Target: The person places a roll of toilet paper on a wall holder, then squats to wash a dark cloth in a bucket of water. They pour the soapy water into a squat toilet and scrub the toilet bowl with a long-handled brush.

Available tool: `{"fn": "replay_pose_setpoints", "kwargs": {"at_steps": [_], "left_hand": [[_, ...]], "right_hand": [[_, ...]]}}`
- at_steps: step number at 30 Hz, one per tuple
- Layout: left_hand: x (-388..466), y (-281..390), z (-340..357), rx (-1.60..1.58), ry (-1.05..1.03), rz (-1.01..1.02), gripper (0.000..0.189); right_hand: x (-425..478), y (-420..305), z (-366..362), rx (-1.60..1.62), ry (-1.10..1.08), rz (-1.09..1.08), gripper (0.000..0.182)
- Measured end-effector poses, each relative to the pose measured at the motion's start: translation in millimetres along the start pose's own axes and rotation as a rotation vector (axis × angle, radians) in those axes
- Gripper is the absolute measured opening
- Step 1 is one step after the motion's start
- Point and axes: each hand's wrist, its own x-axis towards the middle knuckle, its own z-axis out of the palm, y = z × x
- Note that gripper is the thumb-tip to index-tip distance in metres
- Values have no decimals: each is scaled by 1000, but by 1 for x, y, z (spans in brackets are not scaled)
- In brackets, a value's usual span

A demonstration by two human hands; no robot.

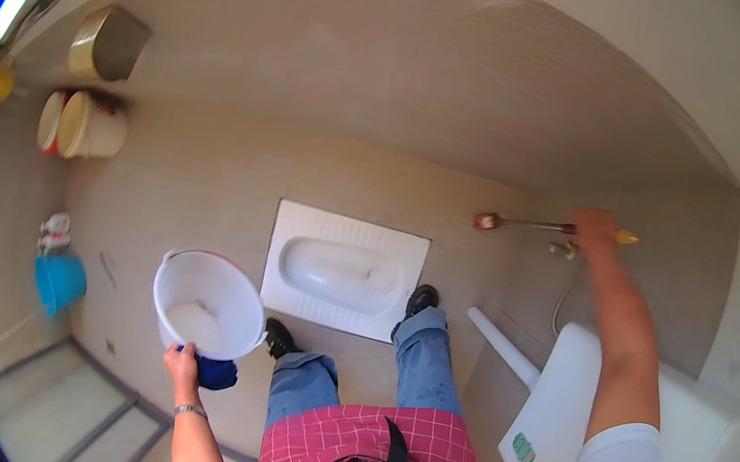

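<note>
My left hand grips the rim of a white plastic bucket, which tilts so that its inside faces me. A dark blue cloth hangs at that same hand, against the bucket's rim. Over on the right, my right hand is closed around the handle of a long-handled brush. The brush has a reddish head and a yellow handle end, and it points left, its head near the wall's foot. Between my feet and the far wall, a white ceramic squat toilet is set into the tiled floor.
A white cistern with a flush pipe is at the right, below a water valve. Several items line the left side: a cream bucket, a blue bucket, a white bottle. A metal paper holder juts from the wall.
</note>
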Motion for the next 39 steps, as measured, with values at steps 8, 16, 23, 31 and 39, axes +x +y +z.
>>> {"fn": "replay_pose_setpoints", "kwargs": {"at_steps": [8, 16, 23, 31, 39], "left_hand": [[-29, 17, -3, -124, 71, -273, 17], [-24, 24, 2, -240, 40, -168, 16], [-15, -16, -78, -469, 167, -161, 15], [7, -120, -181, -719, 328, -194, 17], [-18, -213, -295, -527, 603, -256, 14]], "right_hand": [[72, 80, 24, -317, 71, 183, 19], [39, 34, 30, 18, 460, -41, 19], [-103, -146, 8, 401, -44, -341, 33], [-238, -274, 20, 593, -255, -381, 33], [-256, -380, -15, 726, -419, -510, 37]]}}
